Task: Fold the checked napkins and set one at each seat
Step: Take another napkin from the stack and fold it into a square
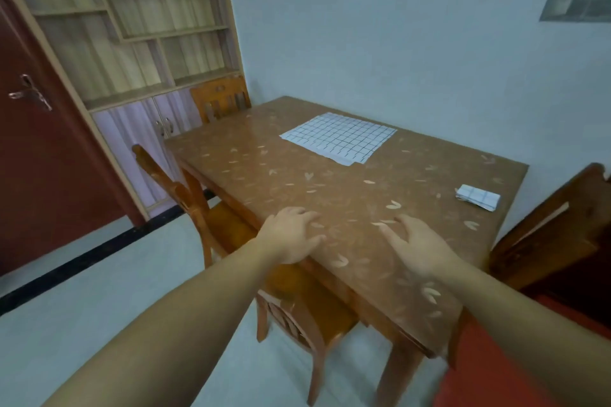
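On table (264, 182), flat napkins (340, 137), folded napkin (477, 196) lie past L hand (291, 236), R hand (418, 248); grips apart, empty.

Brown tabletop (297, 182) with pale leaf pattern, far edge near pale wall (396, 36). Open wooden shelf unit (139, 20) in left corner, lilac cabinet doors (145, 129) below it. Dark red door (39, 155) far left, metal handle (29, 92) on it. Grey panel (575, 6) high on wall, right. Pale floor (99, 301) crossed by black strip (82, 261). Red surface (496, 383) lower right, blurred.
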